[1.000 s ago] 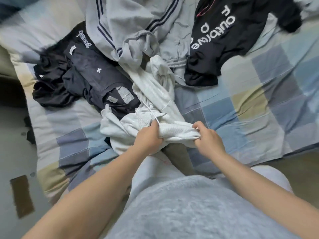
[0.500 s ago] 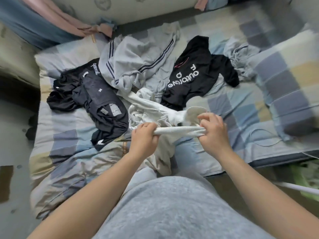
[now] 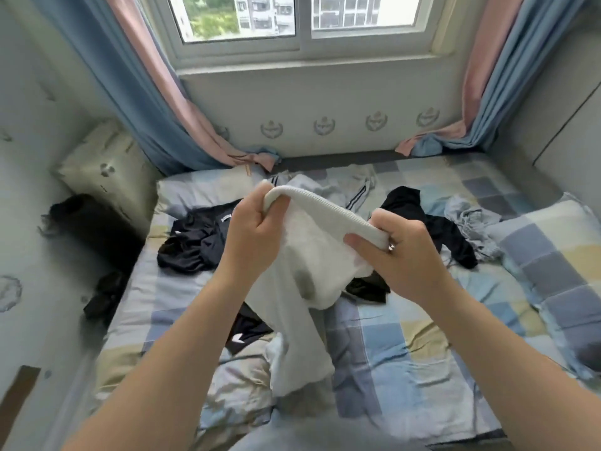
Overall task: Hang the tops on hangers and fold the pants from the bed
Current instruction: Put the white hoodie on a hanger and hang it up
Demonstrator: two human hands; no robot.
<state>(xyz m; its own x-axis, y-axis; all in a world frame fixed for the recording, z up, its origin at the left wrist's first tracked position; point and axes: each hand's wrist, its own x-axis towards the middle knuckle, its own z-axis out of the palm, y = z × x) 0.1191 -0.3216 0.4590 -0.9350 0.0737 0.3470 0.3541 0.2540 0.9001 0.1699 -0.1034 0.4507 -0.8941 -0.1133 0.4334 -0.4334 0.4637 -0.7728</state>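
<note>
White pants (image 3: 302, 275) hang in the air over the bed, held by their ribbed waistband. My left hand (image 3: 252, 236) grips the waistband's left end and my right hand (image 3: 400, 252) pinches its right end. The legs drape down onto the checked bedsheet (image 3: 390, 346). Behind them on the bed lie a black garment (image 3: 195, 239) at the left, a grey top with dark stripes (image 3: 338, 190) in the middle, a black top (image 3: 432, 229) at the right and a crumpled grey-blue piece (image 3: 468, 219) further right.
A checked pillow (image 3: 553, 265) lies at the bed's right side and a pale cushion (image 3: 107, 170) leans at the left wall. Blue and pink curtains (image 3: 156, 102) flank the window. Dark clothing (image 3: 87, 229) sits beside the bed at the left.
Both hands have lifted the white pants by the waistband from the bed up to chest height. The view has tilted up, showing the window and wall.
</note>
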